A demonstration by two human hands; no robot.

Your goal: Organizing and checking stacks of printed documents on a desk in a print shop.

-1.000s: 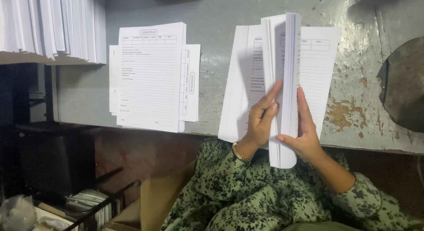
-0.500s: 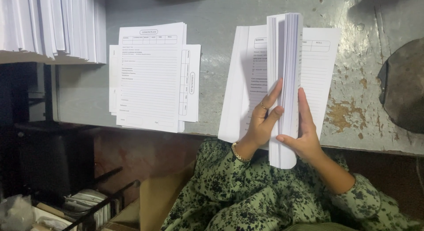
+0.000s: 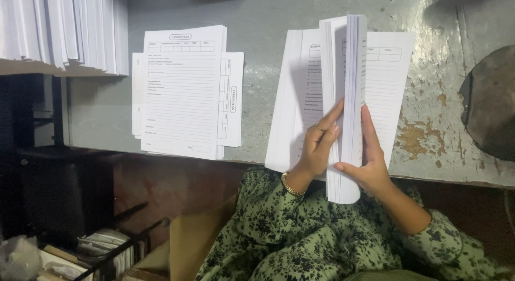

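— Holding what, nearest you?
— Both hands pinch one upright sheaf [image 3: 346, 109]: left hand [image 3: 316, 147] curled on its left face, right hand [image 3: 367, 163] gripping its lower edge.
— Beyond?
— Forms [image 3: 185, 90] lie flat on the table [image 3: 268, 23]; the far-left shelf [image 3: 59, 69] carries paper stacks [image 3: 59, 28].

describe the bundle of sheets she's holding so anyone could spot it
On the grey metal table, right of the flat pile of printed forms, stands a thick sheaf of paper. It alone is upright on its edge, pinched between left hand and right hand.
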